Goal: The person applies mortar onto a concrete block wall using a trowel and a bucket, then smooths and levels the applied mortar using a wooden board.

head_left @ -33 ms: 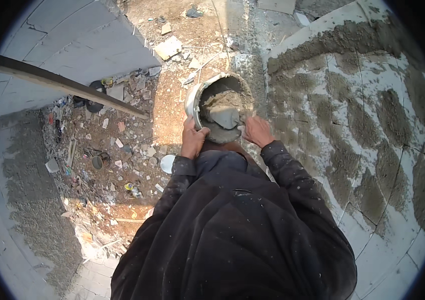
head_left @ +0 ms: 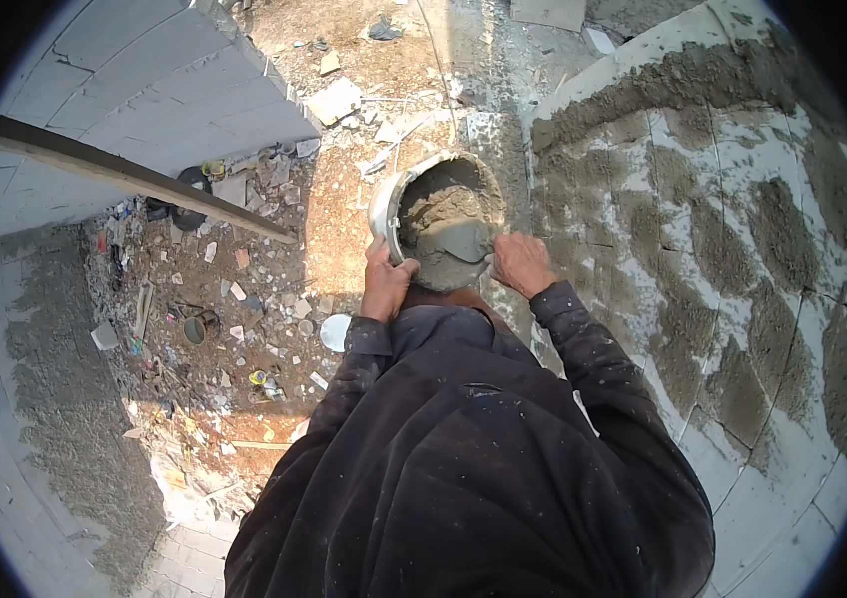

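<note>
My left hand [head_left: 386, 283] is closed on the near left rim of a bucket [head_left: 384, 204], thumb over the edge. The bucket is tilted so its mouth shows, and wet grey mortar [head_left: 448, 206] fills part of it. Inside, the blade of a trowel [head_left: 455, 240] lies against the mortar. My right hand [head_left: 523, 264] is wrapped round the trowel's handle at the bucket's near right rim. The fingers cover most of the handle.
On the right stands a block wall [head_left: 688, 214] with rough patches of mortar. A wooden beam [head_left: 135, 177] slants in from the left. Rubble, a small dark bucket [head_left: 194, 329] and a white round lid-like disc [head_left: 335, 332] lie on the ground. Another block wall [head_left: 159, 85] rises at upper left.
The trowel blade has shifted slightly down within the bucket and lies at a different angle. My right hand has moved a little to the right. The left hand keeps its hold.
</note>
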Action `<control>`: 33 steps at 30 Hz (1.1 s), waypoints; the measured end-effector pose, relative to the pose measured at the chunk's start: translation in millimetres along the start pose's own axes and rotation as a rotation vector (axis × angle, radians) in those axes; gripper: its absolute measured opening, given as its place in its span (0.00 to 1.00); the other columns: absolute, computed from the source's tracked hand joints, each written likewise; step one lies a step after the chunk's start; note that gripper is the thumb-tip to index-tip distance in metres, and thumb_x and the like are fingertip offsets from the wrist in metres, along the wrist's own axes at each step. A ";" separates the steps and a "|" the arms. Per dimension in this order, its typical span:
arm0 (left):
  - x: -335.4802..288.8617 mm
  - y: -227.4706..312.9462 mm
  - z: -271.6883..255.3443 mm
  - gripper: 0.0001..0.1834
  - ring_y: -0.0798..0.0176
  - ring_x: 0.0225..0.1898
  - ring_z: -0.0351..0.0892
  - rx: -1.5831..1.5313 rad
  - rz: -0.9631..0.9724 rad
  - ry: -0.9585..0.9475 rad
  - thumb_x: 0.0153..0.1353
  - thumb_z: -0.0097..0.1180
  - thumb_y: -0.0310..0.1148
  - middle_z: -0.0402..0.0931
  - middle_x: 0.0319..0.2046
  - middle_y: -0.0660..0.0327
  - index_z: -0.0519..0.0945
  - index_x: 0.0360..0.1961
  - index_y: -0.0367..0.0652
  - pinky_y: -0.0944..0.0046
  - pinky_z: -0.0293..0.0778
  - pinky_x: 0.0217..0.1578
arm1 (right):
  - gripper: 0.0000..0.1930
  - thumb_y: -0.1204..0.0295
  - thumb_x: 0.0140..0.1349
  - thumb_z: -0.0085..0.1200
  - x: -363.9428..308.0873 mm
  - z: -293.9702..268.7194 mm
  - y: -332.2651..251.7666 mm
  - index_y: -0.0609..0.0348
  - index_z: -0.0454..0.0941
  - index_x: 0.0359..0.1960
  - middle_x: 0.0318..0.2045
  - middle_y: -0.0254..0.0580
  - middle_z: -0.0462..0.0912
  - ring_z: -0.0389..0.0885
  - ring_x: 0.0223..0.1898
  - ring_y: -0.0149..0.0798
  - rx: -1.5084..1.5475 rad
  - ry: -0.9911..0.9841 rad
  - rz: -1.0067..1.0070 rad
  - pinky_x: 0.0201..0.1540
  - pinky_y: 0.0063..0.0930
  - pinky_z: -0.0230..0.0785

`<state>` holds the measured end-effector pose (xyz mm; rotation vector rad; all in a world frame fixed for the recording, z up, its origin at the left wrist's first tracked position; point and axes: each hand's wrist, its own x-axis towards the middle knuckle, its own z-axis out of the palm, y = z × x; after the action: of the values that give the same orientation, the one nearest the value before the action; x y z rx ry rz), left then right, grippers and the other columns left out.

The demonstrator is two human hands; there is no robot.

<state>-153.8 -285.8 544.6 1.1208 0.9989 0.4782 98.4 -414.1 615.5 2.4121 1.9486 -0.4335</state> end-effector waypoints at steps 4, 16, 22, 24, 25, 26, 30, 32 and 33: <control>-6.1 -11.3 -19.2 0.36 0.39 0.78 0.56 0.171 0.008 0.060 0.54 0.70 0.29 0.62 0.75 0.36 0.79 0.66 0.28 0.53 0.60 0.77 | 0.09 0.66 0.66 0.59 -0.2 -52.6 25.5 0.58 0.79 0.37 0.33 0.53 0.85 0.87 0.40 0.59 -0.106 0.139 -0.007 0.44 0.54 0.76; -7.0 -8.8 -6.2 0.36 0.34 0.83 0.48 0.364 0.074 0.056 0.50 0.73 0.28 0.60 0.79 0.31 0.84 0.65 0.37 0.47 0.53 0.81 | 0.13 0.60 0.69 0.64 0.8 -17.2 -24.8 0.50 0.90 0.48 0.31 0.53 0.87 0.87 0.34 0.61 0.213 0.078 -0.058 0.34 0.55 0.76; 5.1 -20.9 14.0 0.36 0.34 0.82 0.48 0.308 0.108 0.017 0.51 0.72 0.29 0.60 0.79 0.32 0.83 0.65 0.37 0.46 0.54 0.81 | 0.11 0.65 0.64 0.62 6.5 4.5 19.2 0.60 0.84 0.30 0.28 0.57 0.85 0.88 0.34 0.61 0.024 0.018 0.023 0.39 0.55 0.78; 0.8 -16.3 1.9 0.36 0.33 0.82 0.48 0.353 0.118 0.055 0.52 0.72 0.30 0.60 0.79 0.32 0.83 0.66 0.36 0.46 0.54 0.81 | 0.10 0.67 0.64 0.60 15.0 -22.6 24.7 0.59 0.83 0.29 0.29 0.57 0.86 0.88 0.34 0.61 -0.037 0.005 0.019 0.40 0.55 0.78; -0.5 -11.4 0.1 0.36 0.33 0.82 0.47 0.334 0.099 0.032 0.52 0.72 0.31 0.59 0.79 0.32 0.83 0.66 0.36 0.46 0.54 0.81 | 0.11 0.67 0.63 0.60 11.9 -37.0 31.5 0.59 0.82 0.26 0.27 0.57 0.86 0.88 0.33 0.61 -0.063 0.188 -0.011 0.39 0.55 0.77; 1.7 -7.8 5.0 0.36 0.32 0.82 0.47 0.316 0.102 0.014 0.52 0.72 0.31 0.59 0.79 0.32 0.83 0.66 0.36 0.45 0.53 0.81 | 0.11 0.67 0.63 0.60 7.1 -36.0 33.6 0.59 0.82 0.26 0.27 0.57 0.86 0.88 0.33 0.61 -0.074 0.187 -0.001 0.39 0.55 0.77; 0.4 -17.3 21.8 0.36 0.31 0.82 0.45 0.366 0.090 -0.002 0.54 0.71 0.34 0.57 0.80 0.32 0.82 0.66 0.37 0.46 0.50 0.82 | 0.16 0.60 0.68 0.62 11.3 17.0 22.2 0.60 0.83 0.29 0.32 0.60 0.89 0.90 0.41 0.59 -0.027 -0.112 0.065 0.44 0.55 0.79; -5.0 -19.5 15.7 0.36 0.31 0.82 0.45 0.418 0.087 0.006 0.55 0.70 0.35 0.56 0.80 0.31 0.81 0.67 0.37 0.46 0.49 0.82 | 0.19 0.53 0.72 0.61 5.8 30.0 0.0 0.58 0.89 0.41 0.41 0.60 0.91 0.89 0.48 0.63 0.204 -0.305 0.087 0.50 0.54 0.80; -3.7 -19.3 11.5 0.36 0.31 0.82 0.46 0.439 0.097 0.012 0.56 0.70 0.36 0.56 0.80 0.31 0.81 0.67 0.37 0.46 0.48 0.82 | 0.19 0.53 0.72 0.61 1.9 29.6 -3.7 0.58 0.89 0.41 0.41 0.60 0.91 0.89 0.48 0.63 0.210 -0.308 0.081 0.50 0.54 0.80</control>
<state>-148.8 -302.3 529.7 1.5651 1.0930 0.3498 89.0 -416.8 587.3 2.3511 1.7462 -0.9849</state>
